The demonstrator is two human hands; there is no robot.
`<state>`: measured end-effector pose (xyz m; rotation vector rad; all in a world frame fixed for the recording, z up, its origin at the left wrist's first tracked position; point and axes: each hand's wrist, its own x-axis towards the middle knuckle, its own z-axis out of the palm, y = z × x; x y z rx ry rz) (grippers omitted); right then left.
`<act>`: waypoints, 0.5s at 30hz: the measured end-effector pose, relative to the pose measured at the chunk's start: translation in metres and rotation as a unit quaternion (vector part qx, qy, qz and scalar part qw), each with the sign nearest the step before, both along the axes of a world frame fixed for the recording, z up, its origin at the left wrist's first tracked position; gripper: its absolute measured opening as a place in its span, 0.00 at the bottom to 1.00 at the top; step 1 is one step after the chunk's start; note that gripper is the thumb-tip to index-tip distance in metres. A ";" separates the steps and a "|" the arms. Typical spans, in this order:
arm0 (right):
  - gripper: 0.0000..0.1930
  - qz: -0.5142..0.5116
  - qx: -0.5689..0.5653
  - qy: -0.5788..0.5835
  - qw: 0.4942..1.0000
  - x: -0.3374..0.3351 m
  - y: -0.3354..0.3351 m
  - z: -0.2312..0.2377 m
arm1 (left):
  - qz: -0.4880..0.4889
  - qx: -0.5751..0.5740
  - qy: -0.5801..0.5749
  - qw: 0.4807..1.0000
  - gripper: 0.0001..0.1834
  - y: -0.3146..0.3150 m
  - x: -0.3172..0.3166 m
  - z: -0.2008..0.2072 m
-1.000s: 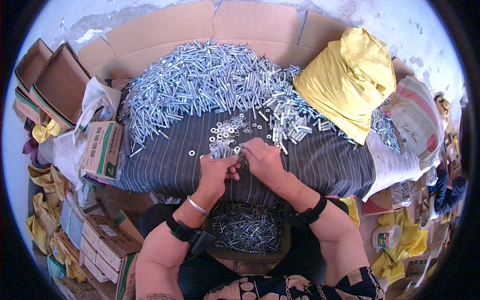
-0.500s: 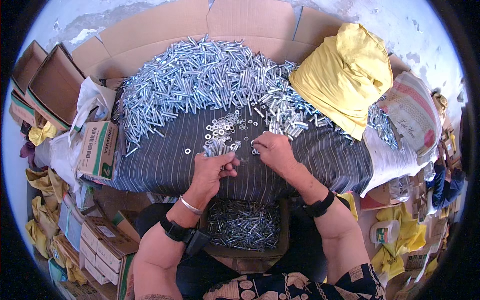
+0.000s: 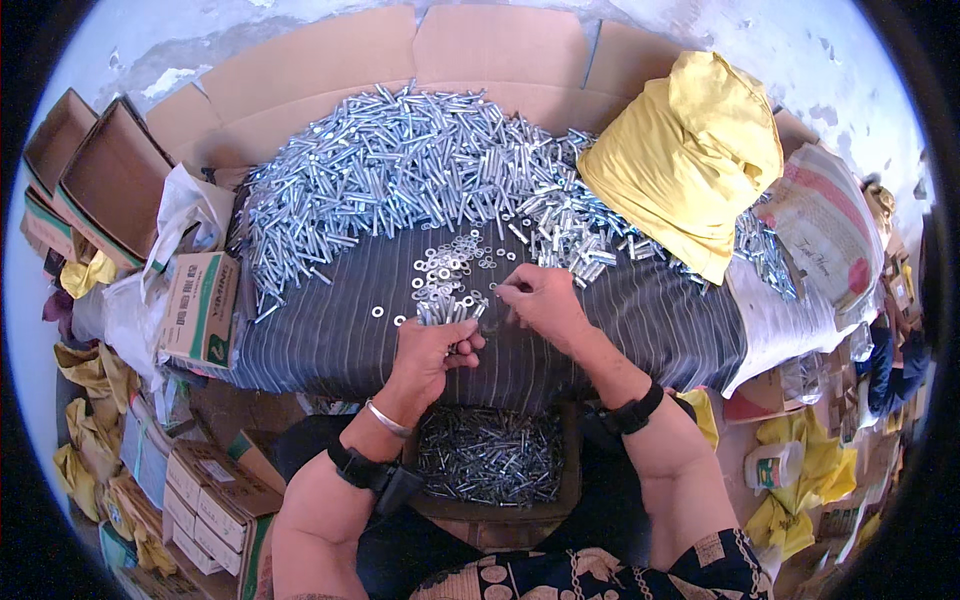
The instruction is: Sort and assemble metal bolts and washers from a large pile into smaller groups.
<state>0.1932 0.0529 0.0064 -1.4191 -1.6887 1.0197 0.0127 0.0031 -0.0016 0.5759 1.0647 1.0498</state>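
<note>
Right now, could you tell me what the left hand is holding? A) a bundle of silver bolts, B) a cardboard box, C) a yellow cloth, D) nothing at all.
A: the left hand grips a bundle of silver bolts, their ends sticking up above its fingers over the striped cloth.

Bright, even daylight fills the scene, with no single strong source apparent. The heap of silver bolts (image 3: pixel 400 180) at the far centre throws many small glints, and the pale wall (image 3: pixel 200 50) behind looks nearly washed out. The yellow sack (image 3: pixel 690 160) at the far right is vividly lit, with soft shading in its folds. Shadows are soft and short; the darkest area lies near, under the table edge. A black circular rim frames the fisheye view, and straight edges bend strongly toward it. The centre is sharp; things at the left and right margins look squeezed and slightly soft.
</note>
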 end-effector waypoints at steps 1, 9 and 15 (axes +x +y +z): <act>0.08 0.023 -0.046 0.055 0.997 0.002 0.001 0.004 | 0.000 0.001 0.001 1.000 0.05 0.000 0.001 0.002; 0.07 0.091 -0.063 0.208 0.972 -0.004 -0.004 0.001 | 0.005 -0.001 0.009 1.000 0.05 -0.004 -0.002 0.006; 0.07 0.087 -0.097 0.215 0.968 -0.005 -0.002 0.003 | -0.004 0.018 0.034 0.999 0.05 -0.003 -0.003 0.006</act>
